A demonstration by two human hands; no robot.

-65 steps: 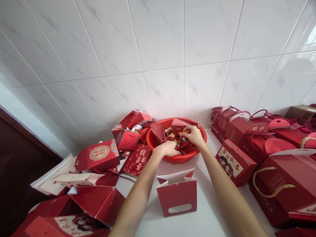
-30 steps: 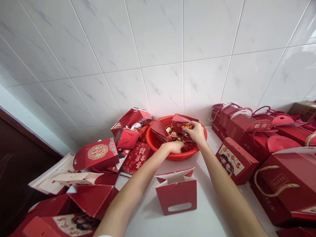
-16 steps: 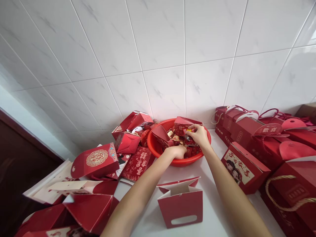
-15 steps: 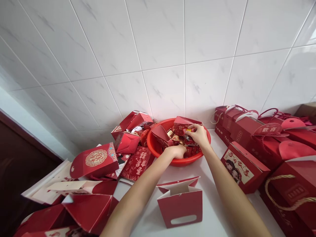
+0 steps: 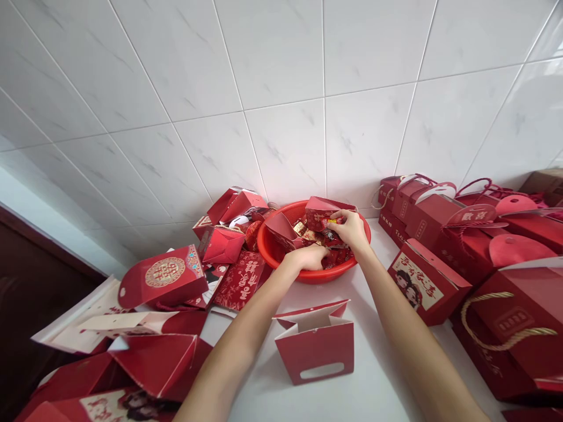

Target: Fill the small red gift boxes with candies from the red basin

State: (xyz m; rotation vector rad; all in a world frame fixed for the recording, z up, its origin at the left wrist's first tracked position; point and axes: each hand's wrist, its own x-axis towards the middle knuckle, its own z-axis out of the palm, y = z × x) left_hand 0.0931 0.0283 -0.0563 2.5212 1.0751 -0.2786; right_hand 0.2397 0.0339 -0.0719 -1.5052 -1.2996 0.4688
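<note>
My right hand (image 5: pixel 350 227) reaches over the right side of a red plastic basket (image 5: pixel 314 275) and pinches a small red wrapped candy (image 5: pixel 333 222) with yellow lettering. Inside the basket my left hand (image 5: pixel 310 258) is curled among wrapped candies (image 5: pixel 312 236), its fingertips hidden. Two open red boxes also lie in the basket, one (image 5: pixel 281 230) at the left and a patterned one (image 5: pixel 323 214) at the back, just behind my right hand. Between my forearms an open-topped red paper box (image 5: pixel 285 353) with a white oval stands upright on the white table.
Red gift boxes, some flattened or open, are heaped at the left, with a gold-emblem box (image 5: pixel 166 275) among them. Closed boxes with rope handles (image 5: pixel 505 316) crowd the right, beside a box with a printed couple (image 5: pixel 422 281). A tiled wall (image 5: pixel 290 146) rises behind.
The whole view has shifted, so everything sits slightly higher and further left. Both hands stay in the basket, with little visible movement of the fingers.
</note>
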